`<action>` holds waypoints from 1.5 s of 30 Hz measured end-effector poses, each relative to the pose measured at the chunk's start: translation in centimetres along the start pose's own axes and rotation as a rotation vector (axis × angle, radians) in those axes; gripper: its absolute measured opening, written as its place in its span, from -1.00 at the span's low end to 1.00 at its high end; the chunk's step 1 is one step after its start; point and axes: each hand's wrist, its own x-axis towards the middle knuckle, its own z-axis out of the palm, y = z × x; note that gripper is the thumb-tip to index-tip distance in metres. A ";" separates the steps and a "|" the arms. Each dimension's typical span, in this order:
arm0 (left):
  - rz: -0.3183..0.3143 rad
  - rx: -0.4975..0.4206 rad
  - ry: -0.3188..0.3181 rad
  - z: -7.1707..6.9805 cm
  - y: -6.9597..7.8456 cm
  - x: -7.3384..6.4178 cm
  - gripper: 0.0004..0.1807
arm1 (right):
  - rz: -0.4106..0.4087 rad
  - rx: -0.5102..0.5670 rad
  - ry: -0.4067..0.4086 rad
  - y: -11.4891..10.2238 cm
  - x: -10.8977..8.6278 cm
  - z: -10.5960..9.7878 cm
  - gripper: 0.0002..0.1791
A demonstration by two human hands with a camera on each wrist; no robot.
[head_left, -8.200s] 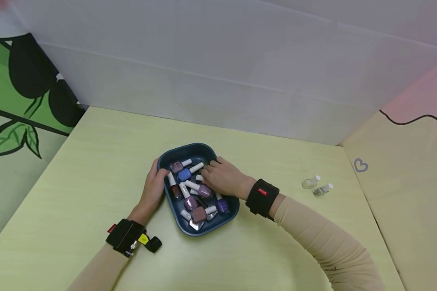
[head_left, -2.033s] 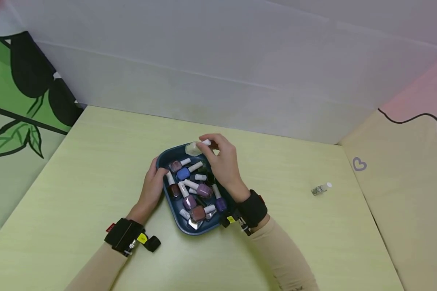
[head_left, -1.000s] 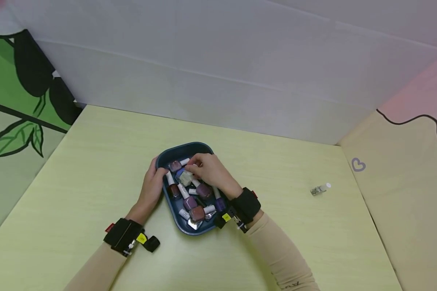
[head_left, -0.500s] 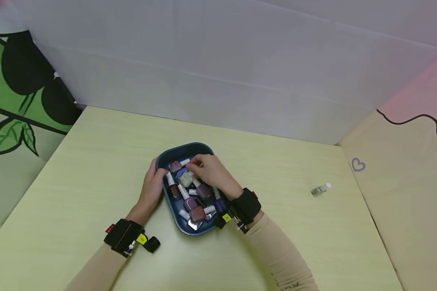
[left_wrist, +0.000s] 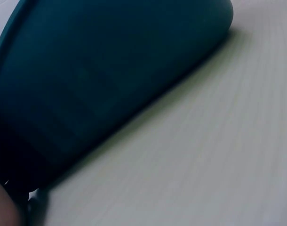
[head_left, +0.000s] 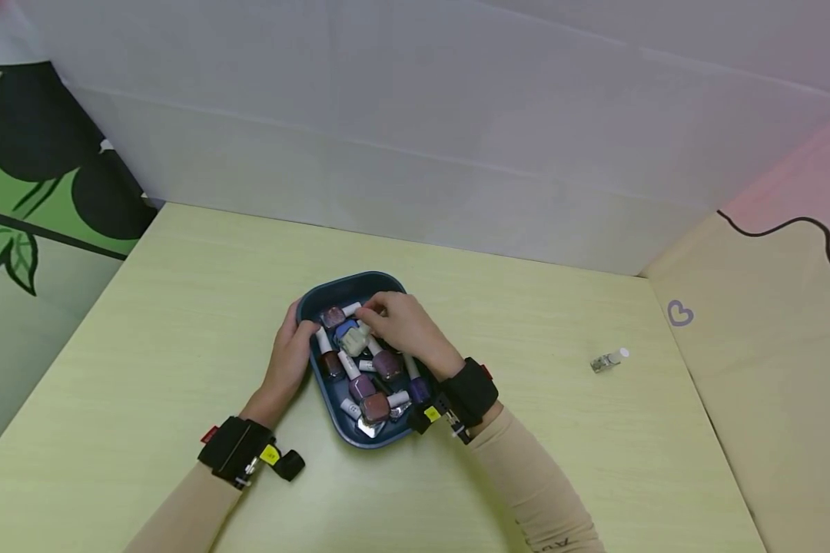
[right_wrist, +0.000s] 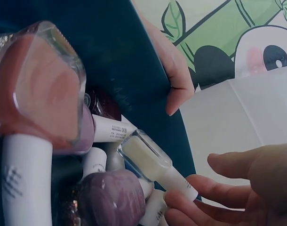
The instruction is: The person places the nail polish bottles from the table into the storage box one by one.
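Note:
My left hand (head_left: 292, 355) grips the left rim of a dark blue plastic tray (head_left: 354, 281). Inside lies a heap of nail polish bottles, among them a brown one (head_left: 375, 407), a dark red one (head_left: 331, 364) and a purple one (head_left: 419, 390). A pale cream nail polish bottle (right_wrist: 146, 155) lies on top of the others, over a blue one. My right hand (head_left: 410, 329) is over the tray's far right side. In the right wrist view its fingertips touch the cream bottle's white cap, while the thumb stands apart from it. The left wrist view shows mostly the tray's outer wall (left_wrist: 106, 61).
One clear nail polish bottle (head_left: 609, 360) with a white cap lies on the table (head_left: 526, 461) at the right. A pale wall panel (head_left: 415, 153) closes off the back, and printed panels stand at left and right.
One of two bottles on the right went from the table into the tray in my right hand, swinging over the far edge. Just now that hand eased slightly off its cap. My left hand stayed put.

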 end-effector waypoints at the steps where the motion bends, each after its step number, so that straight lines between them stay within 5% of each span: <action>1: -0.001 0.000 -0.001 0.0 0.0 0.0 -0.40 | 0.002 -0.001 0.001 0.0 0.0 0.0 -0.66; 12: -0.001 -0.004 -0.007 0.0 -0.1 0.0 -0.41 | 0.014 0.010 -0.011 0.0 -0.3 -0.5 -0.61; 24: 0.014 0.016 0.006 -0.3 -0.2 0.3 -0.41 | -0.058 0.021 0.080 0.6 -1.2 -2.5 -0.66; 38: 0.015 0.029 0.021 -0.2 -0.5 0.7 -0.40 | -0.227 0.113 0.350 6.0 -4.1 -5.1 -0.66; 45: 0.011 0.031 0.024 0.1 -0.4 0.8 -0.40 | -0.238 0.078 0.478 9.9 -6.2 -6.1 -0.66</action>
